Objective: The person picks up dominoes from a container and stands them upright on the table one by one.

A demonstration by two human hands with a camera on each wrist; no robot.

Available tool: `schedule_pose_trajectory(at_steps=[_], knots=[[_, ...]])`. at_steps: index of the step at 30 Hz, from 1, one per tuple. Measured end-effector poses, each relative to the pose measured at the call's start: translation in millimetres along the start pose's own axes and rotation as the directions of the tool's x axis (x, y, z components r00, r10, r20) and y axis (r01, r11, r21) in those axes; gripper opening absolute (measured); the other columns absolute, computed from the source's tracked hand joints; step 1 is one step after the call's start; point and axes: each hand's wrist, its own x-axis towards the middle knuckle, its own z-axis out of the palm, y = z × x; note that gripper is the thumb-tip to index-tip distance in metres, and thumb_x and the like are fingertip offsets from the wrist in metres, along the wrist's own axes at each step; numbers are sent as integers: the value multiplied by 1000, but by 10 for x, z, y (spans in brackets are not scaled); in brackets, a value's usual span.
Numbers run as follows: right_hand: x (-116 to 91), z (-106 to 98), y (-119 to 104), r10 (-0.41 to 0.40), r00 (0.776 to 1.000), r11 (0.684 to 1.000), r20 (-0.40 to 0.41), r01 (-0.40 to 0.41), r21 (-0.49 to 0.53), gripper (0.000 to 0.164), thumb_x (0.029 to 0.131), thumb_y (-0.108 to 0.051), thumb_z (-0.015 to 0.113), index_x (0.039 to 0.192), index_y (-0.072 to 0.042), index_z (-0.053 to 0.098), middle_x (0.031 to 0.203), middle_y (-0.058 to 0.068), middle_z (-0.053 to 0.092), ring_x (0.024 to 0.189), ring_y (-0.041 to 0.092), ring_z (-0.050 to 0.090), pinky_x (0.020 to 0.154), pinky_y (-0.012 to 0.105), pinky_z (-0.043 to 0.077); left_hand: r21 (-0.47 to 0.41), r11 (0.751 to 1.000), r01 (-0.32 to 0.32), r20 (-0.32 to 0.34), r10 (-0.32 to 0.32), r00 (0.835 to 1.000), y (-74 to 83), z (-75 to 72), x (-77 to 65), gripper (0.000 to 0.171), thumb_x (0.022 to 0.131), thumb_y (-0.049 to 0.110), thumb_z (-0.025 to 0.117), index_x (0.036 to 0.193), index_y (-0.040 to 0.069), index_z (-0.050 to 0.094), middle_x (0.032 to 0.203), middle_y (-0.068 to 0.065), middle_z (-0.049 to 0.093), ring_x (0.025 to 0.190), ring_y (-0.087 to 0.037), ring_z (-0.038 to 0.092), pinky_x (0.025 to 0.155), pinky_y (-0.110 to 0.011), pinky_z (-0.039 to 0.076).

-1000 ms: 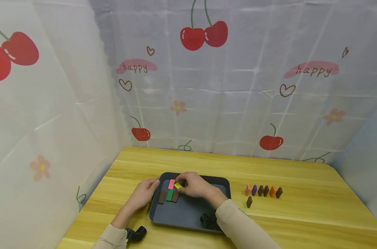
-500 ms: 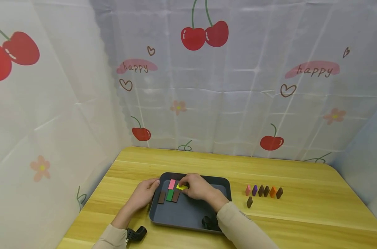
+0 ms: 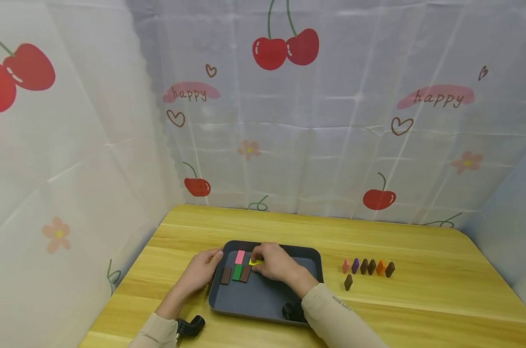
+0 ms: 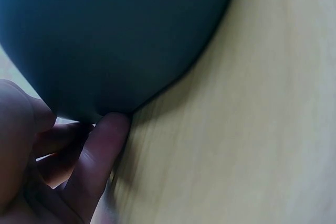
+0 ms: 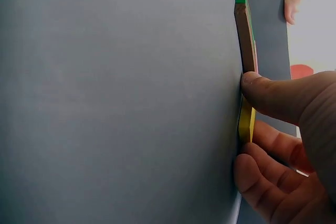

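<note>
A dark grey tray [image 3: 260,302] lies on the wooden table. My left hand [image 3: 202,270] grips its left rim, thumb on the edge; the left wrist view shows the fingers [image 4: 105,145] at the tray's outer wall. Inside the tray, my right hand [image 3: 275,263] pinches a yellow domino [image 5: 245,124] between thumb and fingers, flat and low at the tray floor. Just left of it lie a pink domino [image 3: 240,257], a green domino [image 3: 237,272] and a brown domino [image 3: 245,274]. Another brown domino [image 3: 226,276] lies further left. My right fingers partly cover the yellow one.
Right of the tray, several dominoes stand upright in a row, among them a pink one [image 3: 346,265], a purple one [image 3: 355,266] and an orange one [image 3: 380,268]. One dark brown domino [image 3: 348,282] stands in front. A cherry-printed curtain [image 3: 297,159] hangs behind the table [image 3: 441,290].
My right hand has shifted the yellow domino slightly right, away from the pink one, and turned it from tilted to flat. The left hand stays on the tray rim.
</note>
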Motion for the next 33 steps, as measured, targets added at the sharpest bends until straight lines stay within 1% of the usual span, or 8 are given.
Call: schedule_pose_trajectory(at_steps=[5,9,12,20,23,26,30,33], knots=[[1,5,3,8,1000,1000,-2,-8,9,9,90,-20,82,95,-16,75,91,-2,65,80,9,55,73,28,54,-4,1000,3,-2,-3,1000,12,-1,1,42,111,30,48,143,7,62,138,-12,67,136,-35,58,114,-55,48],[1,11,10,4,1000,1000,-2,-4,25,9,90,-19,81,96,-15,76,91,-2,67,80,9,57,73,27,55,-7,1000,10,-2,-10,1000,11,-2,-1,42,111,30,48,143,7,62,138,-12,67,136,-35,58,114,-55,47],[-1,11,10,9,1000,999,5,-9,39,12,91,-18,81,100,-14,76,92,-1,68,81,9,58,74,27,56,-5,1000,11,-3,-11,1000,6,-1,-2,42,111,30,49,143,6,62,138,-12,67,136,-35,58,114,-55,48],[-9,-16,2,27,999,998,26,-28,57,28,94,-19,77,119,-8,73,93,1,65,79,10,55,72,28,54,-9,1000,6,-1,-6,1000,2,-1,16,43,111,32,49,143,7,62,137,-12,68,135,-35,58,113,-55,48],[-8,-41,7,32,999,997,33,-35,67,33,96,-20,75,125,-7,71,92,0,63,77,9,54,71,26,52,-18,1000,11,1,-11,1000,4,2,25,43,110,32,50,143,8,62,138,-11,68,136,-34,58,114,-54,48],[-7,-78,17,41,998,995,41,-44,90,36,97,-20,73,130,-7,68,92,-2,60,78,9,52,71,26,49,-20,1000,3,2,-3,1000,8,5,31,43,111,32,49,143,7,62,138,-12,67,136,-35,58,113,-55,48],[-29,-141,12,47,998,993,46,-52,107,38,100,-21,70,134,-6,67,96,-2,59,81,10,51,73,27,48,-11,1000,5,2,-5,1000,23,1,20,42,111,30,48,143,6,62,139,-13,66,136,-35,57,113,-55,48],[-66,-174,2,47,998,991,37,-51,126,35,100,-19,69,132,-5,67,100,0,60,84,11,53,76,29,50,-6,1000,9,0,-9,1000,18,2,8,42,111,30,48,143,6,62,140,-13,66,137,-36,57,114,-55,48]])
